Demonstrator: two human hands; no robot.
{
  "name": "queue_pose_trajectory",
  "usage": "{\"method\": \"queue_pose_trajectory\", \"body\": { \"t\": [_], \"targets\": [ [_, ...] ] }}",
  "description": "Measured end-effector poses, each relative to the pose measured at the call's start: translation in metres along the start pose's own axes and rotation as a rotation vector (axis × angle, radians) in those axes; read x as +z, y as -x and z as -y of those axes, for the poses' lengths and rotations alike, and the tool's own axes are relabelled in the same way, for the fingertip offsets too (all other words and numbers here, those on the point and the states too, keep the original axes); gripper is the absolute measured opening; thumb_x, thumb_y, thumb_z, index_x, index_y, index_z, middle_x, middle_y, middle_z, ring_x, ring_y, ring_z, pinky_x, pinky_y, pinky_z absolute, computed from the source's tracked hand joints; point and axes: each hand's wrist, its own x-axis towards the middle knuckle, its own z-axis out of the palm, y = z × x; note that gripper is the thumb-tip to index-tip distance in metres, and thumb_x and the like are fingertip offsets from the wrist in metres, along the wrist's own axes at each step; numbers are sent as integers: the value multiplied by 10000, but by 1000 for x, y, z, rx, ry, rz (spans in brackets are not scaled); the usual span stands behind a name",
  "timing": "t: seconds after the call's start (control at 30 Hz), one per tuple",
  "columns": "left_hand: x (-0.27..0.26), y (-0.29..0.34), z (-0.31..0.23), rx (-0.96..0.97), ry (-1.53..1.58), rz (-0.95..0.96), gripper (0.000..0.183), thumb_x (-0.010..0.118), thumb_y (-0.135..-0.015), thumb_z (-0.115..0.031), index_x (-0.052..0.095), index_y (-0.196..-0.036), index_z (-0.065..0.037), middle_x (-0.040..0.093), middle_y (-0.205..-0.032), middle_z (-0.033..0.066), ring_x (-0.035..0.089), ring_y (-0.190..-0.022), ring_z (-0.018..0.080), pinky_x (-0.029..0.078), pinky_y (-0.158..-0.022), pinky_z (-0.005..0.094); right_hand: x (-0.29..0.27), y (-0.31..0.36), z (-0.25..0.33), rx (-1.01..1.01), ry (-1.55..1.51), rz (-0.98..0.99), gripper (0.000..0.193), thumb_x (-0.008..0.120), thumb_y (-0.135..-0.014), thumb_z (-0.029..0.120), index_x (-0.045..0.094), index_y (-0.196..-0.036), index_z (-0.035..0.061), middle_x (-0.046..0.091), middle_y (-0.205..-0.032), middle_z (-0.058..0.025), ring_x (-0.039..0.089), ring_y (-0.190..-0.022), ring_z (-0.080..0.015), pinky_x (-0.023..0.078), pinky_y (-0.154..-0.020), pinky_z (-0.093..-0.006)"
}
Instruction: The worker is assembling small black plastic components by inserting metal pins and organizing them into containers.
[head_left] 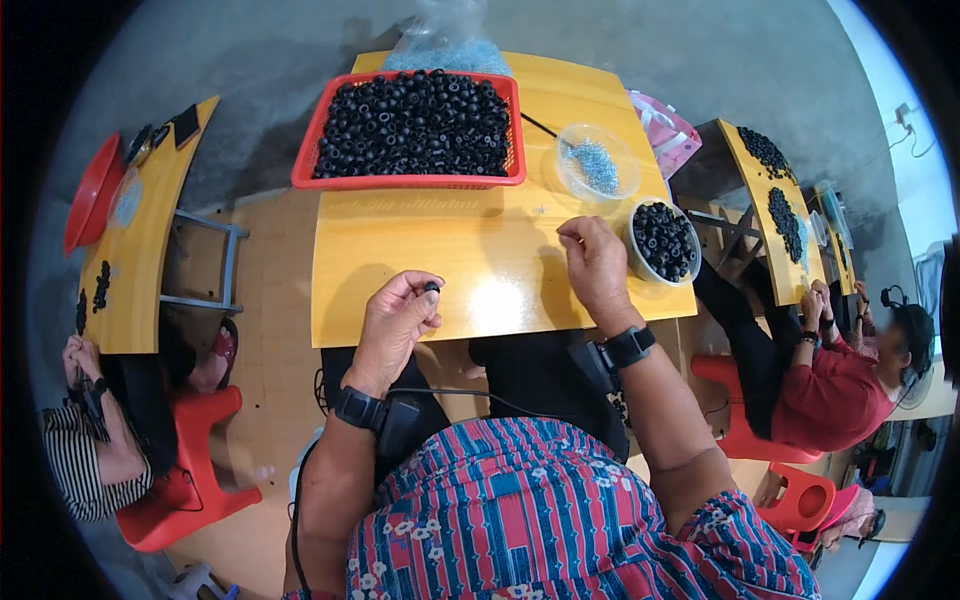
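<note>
The red basket (pixel 408 182) stands along the far part of the counter (pixel 390 250), its raised walls probably there to stop the heaped black pieces (pixel 410 125) from rolling off. The left hand (pixel 395 310), well apart on the basket's near side, pinches one small black piece (pixel 432 287) between thumb and fingers, right at the tips, a hold that seems to keep most of so small a thing exposed. The right hand (pixel 598 265), nearer the person and to the right of the basket, has its fingertips pressed together; I cannot tell whether anything sits between them. A clear tub (pixel 573 188) of pale bluish bits (pixel 597 168) stands just right of the basket, and a round tub (pixel 640 265) of more black pieces farther right and nearer, both seemingly placed for easy reach.
</note>
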Motion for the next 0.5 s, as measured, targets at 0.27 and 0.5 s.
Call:
{"method": "queue_pose_trajectory", "body": {
  "t": [0.27,0.5],
  "targets": [
    [-1,0,1,2,-23,10,201,628,-922,-101,578,-1102,-26,522,-884,-16,506,-725,74,489,-693,243,0,4,-18,154,-34,-5,152,661,-788,21,636,-937,6,635,-835,-106,592,-670,-187,490,-633,-295],
    [5,0,-4,-7,-16,3,121,618,-925,-110,548,-1015,-69,509,-843,-11,481,-705,80,450,-647,234,16,-28,-15,171,-34,15,247,637,-807,93,655,-1049,48,644,-894,-165,630,-816,-328,499,-731,-410]
  ]
}}
